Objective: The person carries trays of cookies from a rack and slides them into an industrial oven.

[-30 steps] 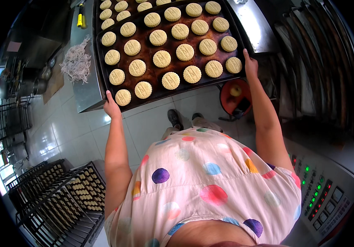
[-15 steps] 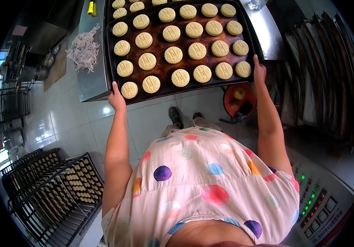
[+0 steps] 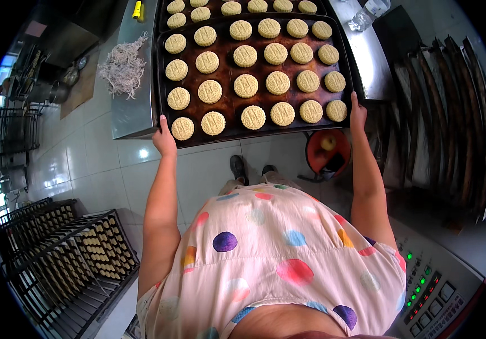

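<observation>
Between my hands is a dark baking tray [image 3: 229, 116] bearing rows of round, pale mooncakes [image 3: 253, 117] with scalloped edges and stamped tops. My left hand [image 3: 165, 139] is closed on its near left corner, the thumb on the rim and the fingers hidden beneath. My right hand [image 3: 358, 117] grips the right edge near the front corner in the same way. A second tray [image 3: 212, 3] of similar mooncakes lies just beyond, cut off by the top of the picture.
A metal counter [image 3: 133, 116] at left carries tangled string [image 3: 123, 70] and a yellow marker [image 3: 136, 9]. A clear bottle [image 3: 361, 21] stands at far right. Below is a red stool [image 3: 315, 150] holding an apple. Loaded racks [image 3: 79, 271], upright trays [image 3: 446, 118] and a control panel [image 3: 440, 271] surround me.
Both hands keep their hold on the tray. The scene has shifted slightly right and down in the picture, more so at right, bringing more of the far tray and the bottle into view.
</observation>
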Demonstrator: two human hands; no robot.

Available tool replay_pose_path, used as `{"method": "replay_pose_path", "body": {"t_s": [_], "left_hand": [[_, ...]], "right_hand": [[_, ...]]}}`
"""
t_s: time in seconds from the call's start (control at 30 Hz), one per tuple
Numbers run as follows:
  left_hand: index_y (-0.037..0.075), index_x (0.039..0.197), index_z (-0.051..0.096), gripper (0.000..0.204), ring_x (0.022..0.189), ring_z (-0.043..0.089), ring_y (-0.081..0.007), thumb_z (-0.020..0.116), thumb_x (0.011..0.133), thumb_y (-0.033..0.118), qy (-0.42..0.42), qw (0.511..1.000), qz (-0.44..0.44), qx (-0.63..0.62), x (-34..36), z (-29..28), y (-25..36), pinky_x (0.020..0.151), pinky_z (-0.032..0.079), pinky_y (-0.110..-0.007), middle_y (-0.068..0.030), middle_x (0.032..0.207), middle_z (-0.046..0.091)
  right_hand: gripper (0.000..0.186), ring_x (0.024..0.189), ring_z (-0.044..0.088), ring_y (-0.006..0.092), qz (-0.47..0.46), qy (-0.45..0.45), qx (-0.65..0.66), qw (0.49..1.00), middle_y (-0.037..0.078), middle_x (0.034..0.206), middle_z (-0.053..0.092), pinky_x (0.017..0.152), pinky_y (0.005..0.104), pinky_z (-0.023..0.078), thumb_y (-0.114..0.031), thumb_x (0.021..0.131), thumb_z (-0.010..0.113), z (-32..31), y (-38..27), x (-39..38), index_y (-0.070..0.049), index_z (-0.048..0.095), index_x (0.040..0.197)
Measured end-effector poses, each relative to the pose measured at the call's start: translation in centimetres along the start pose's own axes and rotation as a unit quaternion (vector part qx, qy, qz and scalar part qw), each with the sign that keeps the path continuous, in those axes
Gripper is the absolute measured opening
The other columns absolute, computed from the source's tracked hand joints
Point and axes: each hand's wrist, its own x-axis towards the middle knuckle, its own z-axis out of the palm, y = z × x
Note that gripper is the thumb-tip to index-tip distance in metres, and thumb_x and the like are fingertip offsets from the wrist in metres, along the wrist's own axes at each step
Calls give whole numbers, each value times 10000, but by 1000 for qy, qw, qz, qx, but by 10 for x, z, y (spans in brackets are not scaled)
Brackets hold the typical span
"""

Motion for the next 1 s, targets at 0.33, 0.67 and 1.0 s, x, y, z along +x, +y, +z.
{"method": "replay_pose_path", "body": {"t_s": [0.33,0.67,1.0], "left_hand": [[-114,750,623,694,648,565,-304,506,833,565,-2,1000,-2,17,3,0,-4,683,430,-403,-226,672,607],[-107,792,636,687,690,582,-294,510,829,568,4,1000,-3,-4,-2,1,3,704,436,-391,-219,726,632],[-98,804,640,680,700,588,-322,497,836,567,6,1000,5,12,-1,0,1,707,438,-400,-231,733,633]], "right_hand": [[699,686,529,197,10,-10,-19,1000,205,689,593,697,368,437,-571,800,562,-1,0,1,126,609,788],[705,710,531,188,-7,-6,-4,1000,200,715,602,710,360,438,-578,797,562,-2,0,0,124,612,821],[728,734,562,232,17,-9,-33,999,230,760,616,728,373,439,-607,786,553,-1,0,2,117,621,823]]}}
